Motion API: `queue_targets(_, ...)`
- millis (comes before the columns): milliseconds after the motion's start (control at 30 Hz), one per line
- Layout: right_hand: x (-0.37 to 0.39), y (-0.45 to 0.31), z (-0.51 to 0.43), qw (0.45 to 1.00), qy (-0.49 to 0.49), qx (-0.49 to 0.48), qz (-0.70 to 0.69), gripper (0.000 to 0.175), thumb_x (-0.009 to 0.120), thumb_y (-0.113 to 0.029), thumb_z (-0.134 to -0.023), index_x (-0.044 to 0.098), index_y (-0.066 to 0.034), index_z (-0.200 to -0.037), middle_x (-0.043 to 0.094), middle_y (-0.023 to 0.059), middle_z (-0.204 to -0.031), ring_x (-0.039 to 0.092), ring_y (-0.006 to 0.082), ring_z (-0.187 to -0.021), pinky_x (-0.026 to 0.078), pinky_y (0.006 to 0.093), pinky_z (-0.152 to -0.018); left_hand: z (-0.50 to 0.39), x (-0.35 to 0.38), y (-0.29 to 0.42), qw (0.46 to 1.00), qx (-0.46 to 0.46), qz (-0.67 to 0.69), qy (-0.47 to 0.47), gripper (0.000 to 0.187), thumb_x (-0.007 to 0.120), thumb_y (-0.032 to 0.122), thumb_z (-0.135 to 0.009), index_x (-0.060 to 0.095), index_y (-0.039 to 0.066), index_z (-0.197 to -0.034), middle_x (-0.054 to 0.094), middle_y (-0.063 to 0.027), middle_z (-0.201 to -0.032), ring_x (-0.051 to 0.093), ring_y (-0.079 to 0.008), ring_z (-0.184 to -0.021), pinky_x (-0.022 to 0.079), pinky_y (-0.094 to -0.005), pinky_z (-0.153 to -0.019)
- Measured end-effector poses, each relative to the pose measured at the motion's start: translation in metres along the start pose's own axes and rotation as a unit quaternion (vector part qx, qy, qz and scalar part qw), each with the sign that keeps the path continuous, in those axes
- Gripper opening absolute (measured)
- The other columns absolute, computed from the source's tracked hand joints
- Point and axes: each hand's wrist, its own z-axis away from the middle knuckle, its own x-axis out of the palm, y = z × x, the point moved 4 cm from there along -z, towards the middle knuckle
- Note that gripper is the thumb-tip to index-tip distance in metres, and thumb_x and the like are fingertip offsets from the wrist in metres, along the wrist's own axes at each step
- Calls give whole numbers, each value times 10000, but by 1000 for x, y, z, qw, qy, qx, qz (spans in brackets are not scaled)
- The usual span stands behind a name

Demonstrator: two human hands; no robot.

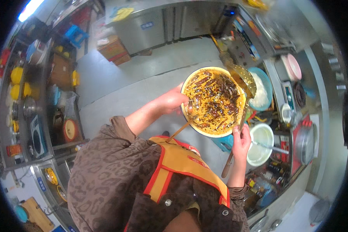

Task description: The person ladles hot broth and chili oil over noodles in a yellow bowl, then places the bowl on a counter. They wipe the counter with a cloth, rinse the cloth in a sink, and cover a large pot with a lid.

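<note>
An enamel basin [217, 101] full of oily sauce with dried chilies and sesame seeds is held in front of my apron. My left hand [175, 100] grips its left rim, with the thumb over the edge. At the lower right rim, my right hand [241, 136] holds the basin together with the handle of a perforated skimmer [248, 79]. The skimmer's oily bowl lies beyond the basin's upper right rim, and its wooden handle end points down past my wrist. A thin wooden stick or handle [179, 131] leans out over the lower left rim.
At the right, a counter holds a teal basin [268, 98] of white contents and a pale green bucket [268, 130] with a ladle. Shelves with yellow containers [16, 76] line the left. A cardboard box [113, 49] stands on the floor before steel cabinets [142, 29].
</note>
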Motion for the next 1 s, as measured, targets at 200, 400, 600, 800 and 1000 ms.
queue_targets(200,-20,11,-18,998,-44,-36,5,95,564,-47,-931,580,23,-993,484,-8,-937,454,56,-811,374,188,-718,5,22,9,998,33,-37,43,690,538,-30,-692,369,68,-1354,644,-105,-871,607,-131,-549,404,-224,-353)
queue_targets(400,-37,21,-36,993,-74,-59,-73,141,590,-69,-911,610,40,-999,566,85,-1004,529,136,-943,431,245,-821,9,40,1,992,65,-22,101,618,482,-73,-661,422,45,-1265,628,-125,-780,585,-161,-498,381,-252,-321)
queue_targets(600,-51,19,-47,988,-97,-116,-38,144,576,-86,-925,610,34,-998,565,82,-1021,536,143,-938,441,264,-827,12,51,0,984,59,-53,161,655,478,-90,-674,423,98,-1299,633,-121,-765,583,-165,-492,373,-259,-315)
queue_targets(800,-68,9,-51,985,-108,-114,-67,113,567,-64,-924,610,28,-975,555,73,-1001,532,136,-918,447,258,-810,19,73,5,985,86,-13,148,776,488,-94,-671,351,145,-1396,635,-138,-834,579,-175,-479,377,-264,-310)
queue_targets(1000,-79,-5,-41,987,-95,-103,-84,88,583,-56,-914,607,14,-961,535,55,-985,522,126,-895,441,246,-779,11,75,19,986,106,-36,123,747,480,-86,-684,388,162,-1382,628,-124,-826,557,-162,-461,372,-259,-307)
